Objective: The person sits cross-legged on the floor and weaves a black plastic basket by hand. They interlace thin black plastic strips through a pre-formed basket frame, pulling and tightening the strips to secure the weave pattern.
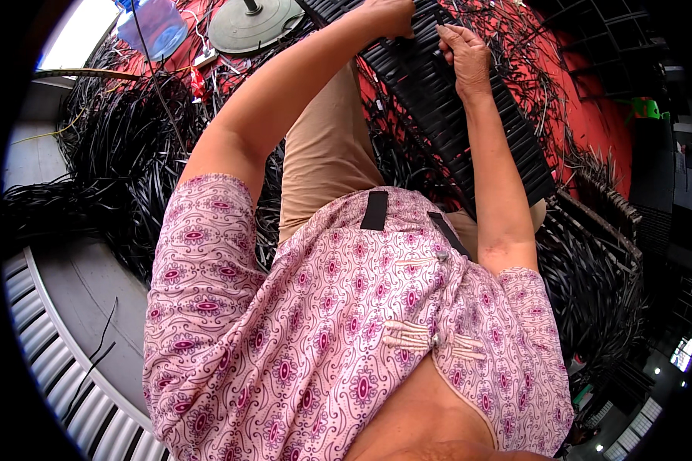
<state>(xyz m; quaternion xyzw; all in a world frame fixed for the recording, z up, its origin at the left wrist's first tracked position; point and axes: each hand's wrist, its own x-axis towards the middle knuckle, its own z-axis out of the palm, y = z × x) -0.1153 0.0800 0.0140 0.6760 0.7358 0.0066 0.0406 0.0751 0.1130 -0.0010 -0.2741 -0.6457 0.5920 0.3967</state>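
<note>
A long panel woven from flat black strips (446,115) slants across my lap, from the top of the view down to the right. My left hand (388,17) is over its upper left part, fingers bent and closed near the top edge of the view. What those fingers hold is hidden. A little to the right, my right hand (467,58) is raised above the panel with thumb and forefinger pinched together. Anything between these fingertips is too thin to make out. Both forearms reach up over the work, the right one crossing the panel's right side.
Loose black strips (123,131) lie heaped at the left, with more scattered over the red floor (592,115). A round grey base with a pole (242,27), a clear blue plastic jug (158,31) and a white power strip (205,58) stand beyond. A slatted grey seat (61,361) is at lower left.
</note>
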